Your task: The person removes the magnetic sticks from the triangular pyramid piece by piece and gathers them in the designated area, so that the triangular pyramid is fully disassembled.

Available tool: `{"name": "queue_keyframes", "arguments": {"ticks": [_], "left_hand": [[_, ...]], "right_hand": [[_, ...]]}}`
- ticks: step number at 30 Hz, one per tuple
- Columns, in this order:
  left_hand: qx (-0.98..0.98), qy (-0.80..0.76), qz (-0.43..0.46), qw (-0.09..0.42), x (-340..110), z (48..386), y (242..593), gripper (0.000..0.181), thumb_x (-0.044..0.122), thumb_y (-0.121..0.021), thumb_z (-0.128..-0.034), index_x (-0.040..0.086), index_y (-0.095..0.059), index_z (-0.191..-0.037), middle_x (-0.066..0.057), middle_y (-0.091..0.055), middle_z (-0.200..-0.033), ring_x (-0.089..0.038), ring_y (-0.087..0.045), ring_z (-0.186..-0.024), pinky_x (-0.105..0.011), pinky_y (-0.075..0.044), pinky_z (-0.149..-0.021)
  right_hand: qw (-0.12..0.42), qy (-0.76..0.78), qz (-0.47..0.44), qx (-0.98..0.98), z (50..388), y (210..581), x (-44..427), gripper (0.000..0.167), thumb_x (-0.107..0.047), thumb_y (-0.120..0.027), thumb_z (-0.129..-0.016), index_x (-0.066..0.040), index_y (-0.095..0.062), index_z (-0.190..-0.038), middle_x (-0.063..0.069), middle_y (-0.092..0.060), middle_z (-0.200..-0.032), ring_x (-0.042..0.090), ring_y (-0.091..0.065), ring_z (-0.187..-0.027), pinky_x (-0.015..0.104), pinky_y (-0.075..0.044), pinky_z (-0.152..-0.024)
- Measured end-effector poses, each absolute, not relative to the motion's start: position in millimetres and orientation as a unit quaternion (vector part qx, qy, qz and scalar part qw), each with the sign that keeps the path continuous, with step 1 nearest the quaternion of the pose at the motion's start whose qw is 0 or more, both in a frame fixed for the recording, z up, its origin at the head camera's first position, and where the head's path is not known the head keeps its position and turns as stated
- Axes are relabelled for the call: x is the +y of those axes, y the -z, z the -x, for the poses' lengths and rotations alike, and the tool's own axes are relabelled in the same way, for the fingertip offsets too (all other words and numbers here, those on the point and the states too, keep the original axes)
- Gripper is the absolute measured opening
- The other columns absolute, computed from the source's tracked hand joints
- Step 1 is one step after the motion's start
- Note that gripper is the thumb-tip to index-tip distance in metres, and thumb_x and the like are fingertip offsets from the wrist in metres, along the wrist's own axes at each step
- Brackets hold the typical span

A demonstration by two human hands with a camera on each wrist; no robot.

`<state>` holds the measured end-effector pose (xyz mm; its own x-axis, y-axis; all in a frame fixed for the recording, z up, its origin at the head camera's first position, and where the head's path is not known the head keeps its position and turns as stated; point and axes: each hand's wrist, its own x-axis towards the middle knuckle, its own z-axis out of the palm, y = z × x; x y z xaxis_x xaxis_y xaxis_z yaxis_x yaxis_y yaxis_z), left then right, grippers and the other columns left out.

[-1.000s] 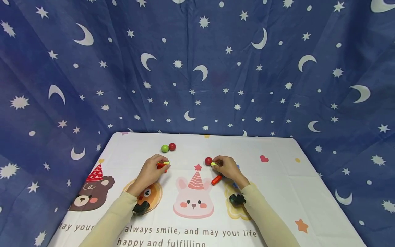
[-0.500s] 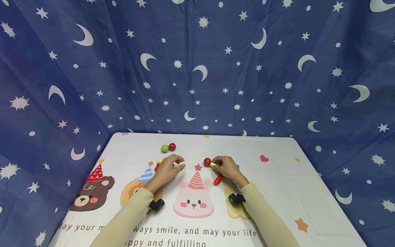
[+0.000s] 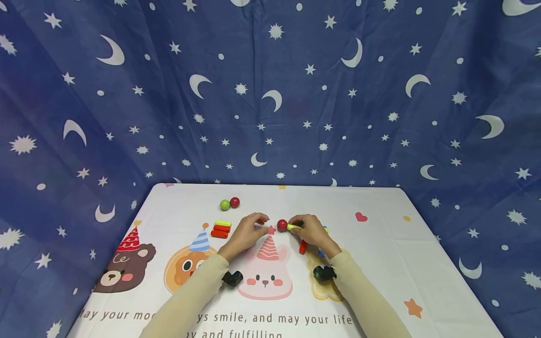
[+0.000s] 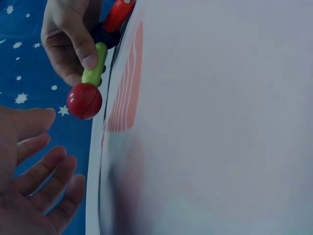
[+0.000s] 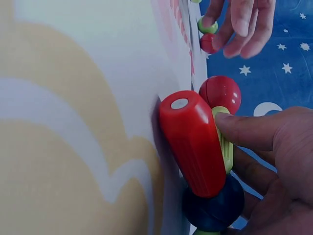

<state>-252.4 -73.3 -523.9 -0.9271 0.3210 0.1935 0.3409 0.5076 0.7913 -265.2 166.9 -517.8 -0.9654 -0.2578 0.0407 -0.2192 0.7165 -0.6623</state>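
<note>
A blue curtain [image 3: 296,141] fills the upper half of the frame, just past the back edge of the white surface [image 3: 380,244]. We have lots of room at the right of the frame, and the side edges are well apart from both hands.

Our left hand [image 3: 248,234], near the middle, has its grip apart and holds nothing. Our right hand [image 3: 310,230], a bit right of it, has its grip pinched on a yellow-green stick [image 4: 97,63]. We think the step is joining sticks and balls. Next, it seems, the left hand needs to cross the small gap and steady the red ball [image 4: 84,101] on the stick's left tip.

A red stick [image 5: 193,147] and a dark blue ball [image 5: 212,201] touch by the right hand. Three more sticks [image 3: 221,228] lie in a row left of the middle. Smallest of all, a green ball [image 3: 225,204] and another red ball [image 3: 235,202] touch near the back edge; we should not knock them.
</note>
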Motion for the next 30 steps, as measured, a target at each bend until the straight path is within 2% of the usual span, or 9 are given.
{"name": "queue_keyframes", "arguments": {"ticks": [4,8,12,18,25,30], "left_hand": [[-0.859,0.473,0.198,-0.002,-63.3,255.9,527.6,0.033,0.011,-0.071,-0.0885,0.002,-0.063,-0.12,-0.015,-0.067,-0.117,-0.027,-0.066,-0.106,-0.041,-0.055,-0.091],[-0.848,0.491,0.201,-0.014,-55.1,257.7,530.8,0.036,0.01,-0.071,-0.0881,0.001,-0.061,-0.122,-0.018,-0.068,-0.115,-0.027,-0.069,-0.099,-0.034,-0.058,-0.084],[-0.847,0.494,0.193,-0.03,-49.0,259.0,533.8,0.04,0.012,-0.072,-0.0877,0.003,-0.06,-0.124,-0.015,-0.068,-0.116,-0.025,-0.069,-0.098,-0.028,-0.058,-0.079],[-0.85,0.492,0.182,-0.049,-43.6,262.0,537.8,0.042,0.016,-0.072,-0.0888,0.006,-0.059,-0.127,-0.01,-0.068,-0.117,-0.022,-0.068,-0.105,-0.033,-0.056,-0.088],[-0.852,0.484,0.184,-0.074,-41.3,262.1,536.7,0.044,0.019,-0.075,-0.087,0.011,-0.061,-0.127,-0.008,-0.071,-0.112,-0.021,-0.067,-0.104,-0.031,-0.056,-0.082],[-0.855,0.476,0.193,-0.067,-41.0,262.1,537.8,0.039,0.013,-0.076,-0.0854,0.011,-0.064,-0.123,-0.007,-0.071,-0.109,-0.018,-0.067,-0.1,-0.032,-0.055,-0.086]], "right_hand": [[0.03,0.356,0.133,0.924,264.5,516.9,168.4,0.014,-0.01,-0.075,-0.085,-0.015,-0.075,-0.098,0.0,-0.074,-0.095,0.014,-0.065,-0.087,0.037,-0.053,-0.085],[0.032,0.353,0.133,0.926,263.1,517.0,170.4,0.014,-0.011,-0.076,-0.085,-0.016,-0.075,-0.098,-0.002,-0.074,-0.094,0.012,-0.065,-0.088,0.037,-0.053,-0.086],[0.031,0.358,0.139,0.923,261.5,517.7,172.5,0.014,-0.012,-0.076,-0.085,-0.018,-0.075,-0.098,-0.003,-0.074,-0.094,0.012,-0.066,-0.089,0.037,-0.053,-0.087],[0.028,0.358,0.142,0.923,260.2,518.8,172.1,0.015,-0.012,-0.076,-0.085,-0.018,-0.074,-0.098,-0.003,-0.074,-0.095,0.014,-0.067,-0.093,0.039,-0.054,-0.089],[0.027,0.357,0.147,0.922,260.1,521.4,169.1,0.014,-0.012,-0.077,-0.084,-0.019,-0.074,-0.096,-0.003,-0.074,-0.094,0.012,-0.067,-0.09,0.037,-0.054,-0.086],[0.024,0.351,0.151,0.924,260.2,522.9,168.8,0.013,-0.014,-0.078,-0.084,-0.019,-0.075,-0.096,-0.004,-0.074,-0.093,0.011,-0.067,-0.089,0.034,-0.054,-0.084]]}}
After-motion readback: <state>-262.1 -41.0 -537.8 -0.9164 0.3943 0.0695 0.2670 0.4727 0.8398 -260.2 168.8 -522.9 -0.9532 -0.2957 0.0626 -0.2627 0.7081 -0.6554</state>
